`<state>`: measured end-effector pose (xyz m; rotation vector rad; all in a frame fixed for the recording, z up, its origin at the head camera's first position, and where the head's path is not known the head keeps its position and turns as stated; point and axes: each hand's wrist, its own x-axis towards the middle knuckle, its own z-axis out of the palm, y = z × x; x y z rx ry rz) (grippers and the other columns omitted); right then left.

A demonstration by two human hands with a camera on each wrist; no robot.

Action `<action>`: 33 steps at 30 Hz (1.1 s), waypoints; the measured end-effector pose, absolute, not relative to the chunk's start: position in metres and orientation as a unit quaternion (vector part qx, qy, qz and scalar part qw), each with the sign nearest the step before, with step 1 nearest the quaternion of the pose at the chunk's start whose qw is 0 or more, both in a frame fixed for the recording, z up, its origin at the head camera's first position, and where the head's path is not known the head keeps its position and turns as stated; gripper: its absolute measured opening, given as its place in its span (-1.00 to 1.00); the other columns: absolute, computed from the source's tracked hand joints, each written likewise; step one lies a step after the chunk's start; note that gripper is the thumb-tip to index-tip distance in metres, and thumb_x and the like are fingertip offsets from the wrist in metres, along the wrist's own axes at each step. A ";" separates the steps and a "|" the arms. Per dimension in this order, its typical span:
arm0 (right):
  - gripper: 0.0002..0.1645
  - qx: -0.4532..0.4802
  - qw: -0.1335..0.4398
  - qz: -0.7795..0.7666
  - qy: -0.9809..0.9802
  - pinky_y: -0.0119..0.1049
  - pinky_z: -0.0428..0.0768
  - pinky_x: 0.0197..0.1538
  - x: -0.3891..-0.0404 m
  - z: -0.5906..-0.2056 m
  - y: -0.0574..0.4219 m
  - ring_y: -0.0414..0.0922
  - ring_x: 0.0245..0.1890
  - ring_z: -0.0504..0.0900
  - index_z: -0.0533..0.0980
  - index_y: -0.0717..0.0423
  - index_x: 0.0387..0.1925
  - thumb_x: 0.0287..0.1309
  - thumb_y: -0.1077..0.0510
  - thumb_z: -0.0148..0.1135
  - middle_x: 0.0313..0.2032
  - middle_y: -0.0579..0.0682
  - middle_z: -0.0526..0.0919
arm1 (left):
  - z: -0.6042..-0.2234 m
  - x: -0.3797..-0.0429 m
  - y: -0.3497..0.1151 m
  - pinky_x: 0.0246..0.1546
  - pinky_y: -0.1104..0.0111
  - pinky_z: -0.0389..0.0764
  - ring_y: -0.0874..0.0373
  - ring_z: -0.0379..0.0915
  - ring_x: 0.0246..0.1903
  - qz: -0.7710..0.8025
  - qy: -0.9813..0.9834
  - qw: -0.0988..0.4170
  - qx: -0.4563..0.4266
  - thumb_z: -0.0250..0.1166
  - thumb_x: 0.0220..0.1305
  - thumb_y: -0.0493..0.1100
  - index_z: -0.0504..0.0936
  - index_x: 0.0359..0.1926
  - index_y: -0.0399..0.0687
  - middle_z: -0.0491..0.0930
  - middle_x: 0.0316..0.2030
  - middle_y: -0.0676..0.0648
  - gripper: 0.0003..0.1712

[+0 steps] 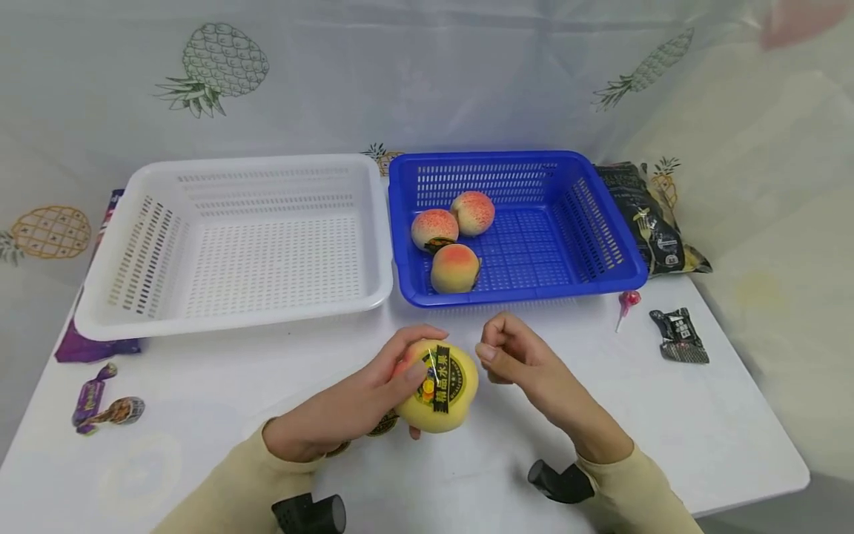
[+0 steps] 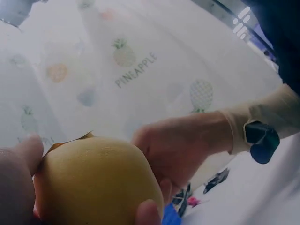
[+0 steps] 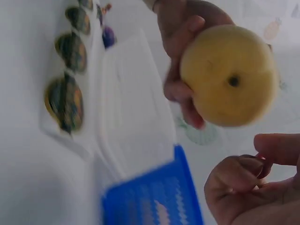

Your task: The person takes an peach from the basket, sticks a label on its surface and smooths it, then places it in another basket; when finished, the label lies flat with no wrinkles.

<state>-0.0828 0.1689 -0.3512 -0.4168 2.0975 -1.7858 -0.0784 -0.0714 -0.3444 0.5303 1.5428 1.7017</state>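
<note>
My left hand (image 1: 380, 393) grips a yellow peach (image 1: 460, 411) with a pink blush, thumb across its front. A black and gold label (image 1: 441, 378) with writing lies on the peach's upper face. In the left wrist view, a brown label edge (image 2: 70, 140) sticks up at the top of the peach. Just right of the peach is my right hand (image 1: 527, 363), fingers curled in and thumb against them, with nothing visible between them. Several more round labels (image 3: 71, 105) lie in a row on the table, partly hidden under my left forearm in the head view.
A white basket (image 1: 233, 326) stands at the back left. Beside it, a blue basket (image 1: 520, 297) holds three peaches (image 1: 456, 268). Snack bags (image 1: 660, 222) lie behind the baskets' outer sides. Wrapped candies (image 1: 90, 400), a lollipop (image 1: 629, 300) and a black packet (image 1: 679, 336) lie on the table.
</note>
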 end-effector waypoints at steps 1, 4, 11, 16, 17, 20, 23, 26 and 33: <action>-0.89 -0.140 0.146 -0.619 0.759 -0.32 0.34 -0.42 -0.083 -0.349 0.174 -0.16 -0.49 0.29 0.21 0.07 -0.31 0.26 0.15 -0.07 -0.50 0.00 0.26 | -0.344 -0.081 -0.072 -0.39 0.19 0.51 0.00 0.46 -0.39 0.666 0.607 0.381 0.208 -0.13 0.35 0.03 -0.01 0.20 0.38 0.31 -0.08 -0.18 -0.56; -0.86 -0.115 0.027 -0.572 0.812 -0.32 0.32 -0.48 -0.088 -0.343 0.194 -0.15 -0.50 0.30 0.24 0.12 -0.30 0.23 0.15 -0.02 -0.49 0.01 0.29 | -0.347 -0.085 -0.073 -0.34 0.18 0.51 -0.03 0.46 -0.37 0.667 0.603 0.387 0.204 0.02 0.29 -0.04 -0.02 0.20 0.38 0.28 -0.04 -0.18 -0.45; -0.69 0.029 -0.204 -0.339 0.918 -0.38 0.33 -0.39 -0.116 -0.336 0.258 -0.14 -0.36 0.39 0.33 0.17 -0.17 0.20 0.02 0.00 -0.35 0.04 0.43 | -0.326 -0.099 -0.059 -0.16 0.28 0.46 0.07 0.35 -0.07 0.617 0.697 0.310 0.194 0.37 -0.07 -0.19 0.02 0.19 0.48 0.14 0.11 0.02 -0.08; -0.31 0.068 -0.147 -0.230 0.960 0.13 0.14 -0.08 -0.150 -0.349 0.293 0.24 0.04 0.14 0.15 0.35 0.14 0.21 -0.13 -0.13 0.03 0.38 0.21 | -0.317 -0.136 -0.035 -0.19 0.29 0.46 0.17 0.33 -0.12 0.440 0.863 0.100 0.228 0.38 -0.16 0.10 0.01 0.22 0.51 0.12 0.09 0.05 -0.05; -0.24 0.073 -0.124 -0.220 0.965 0.21 0.07 -0.05 -0.157 -0.353 0.297 0.29 0.09 0.06 0.08 0.35 0.20 0.22 -0.17 -0.16 0.09 0.43 0.13 | -0.315 -0.146 -0.029 -0.22 0.28 0.47 0.16 0.35 -0.14 0.420 0.875 0.074 0.229 0.38 -0.18 0.12 0.03 0.22 0.49 0.16 0.05 0.02 -0.04; -0.13 0.077 -0.071 -0.211 0.972 0.30 -0.02 -0.01 -0.170 -0.361 0.303 0.38 0.14 -0.07 -0.11 0.32 0.29 0.22 -0.23 -0.25 0.18 0.48 -0.05 | -0.310 -0.176 -0.008 -0.29 0.27 0.48 0.15 0.35 -0.19 0.374 0.898 0.031 0.227 0.37 -0.23 0.19 0.10 0.20 0.36 0.25 0.00 -0.01 -0.07; -0.12 0.071 -0.052 -0.222 0.971 0.26 -0.03 0.04 -0.175 -0.365 0.304 0.41 0.14 -0.10 -0.22 0.34 0.30 0.24 -0.20 -0.27 0.19 0.50 -0.09 | -0.311 -0.202 0.013 -0.31 0.27 0.45 0.14 0.31 -0.20 0.332 0.915 0.021 0.227 0.37 -0.28 0.24 0.16 0.17 0.26 0.34 -0.09 0.00 -0.07; -0.12 0.067 -0.050 -0.217 0.973 0.24 -0.04 0.06 -0.174 -0.365 0.303 0.42 0.13 -0.11 -0.24 0.36 0.30 0.25 -0.19 -0.29 0.19 0.50 -0.10 | -0.316 -0.220 0.030 -0.28 0.23 0.44 0.10 0.28 -0.13 0.290 0.928 0.031 0.230 0.36 -0.28 0.28 0.16 0.18 0.18 0.38 -0.08 0.00 -0.04; -0.14 0.071 -0.054 -0.214 0.973 0.25 -0.03 0.06 -0.173 -0.362 0.307 0.40 0.14 -0.14 -0.26 0.34 0.31 0.26 -0.18 -0.32 0.21 0.49 -0.13 | -0.325 -0.235 0.058 -0.02 -0.01 0.23 -0.03 0.19 0.03 0.209 0.944 0.054 0.250 0.34 -0.27 0.30 0.18 0.20 0.13 0.43 -0.04 -0.02 -0.03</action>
